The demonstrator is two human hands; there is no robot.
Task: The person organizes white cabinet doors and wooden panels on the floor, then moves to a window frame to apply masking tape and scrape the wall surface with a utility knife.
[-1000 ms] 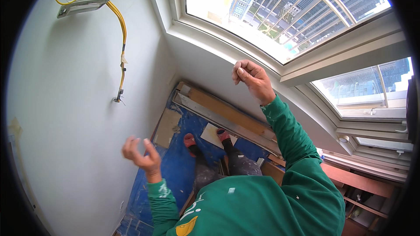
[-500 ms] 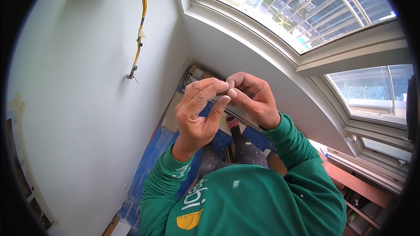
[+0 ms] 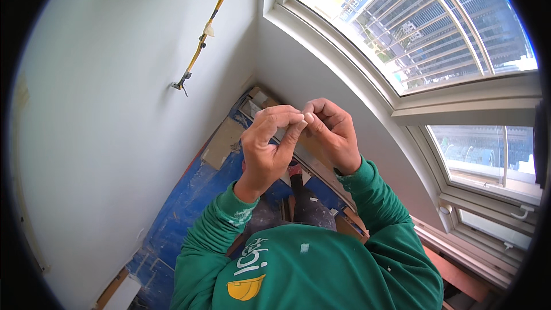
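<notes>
My left hand (image 3: 270, 143) and my right hand (image 3: 333, 134) are raised together in front of my chest, well above the floor. Thumb and forefinger of each hand are pinched, and the fingertips meet in the middle. Whatever sits between them, if anything, is too small to make out. White dust coats the fingers of both hands. Green sleeves cover both forearms, with pale smears at the left cuff.
A yellow cable (image 3: 213, 20) hangs along the pale wall (image 3: 115, 109) at left. Windows with bars (image 3: 413, 34) fill the upper right. Below lie a blue floor covering (image 3: 189, 212) and a cardboard piece (image 3: 222, 142). A reddish-brown wooden board (image 3: 459, 278) is at lower right.
My left fingertips have closed from a looser curl into a pinch against the right ones. The view has shifted, so the cable and windows sit differently.
</notes>
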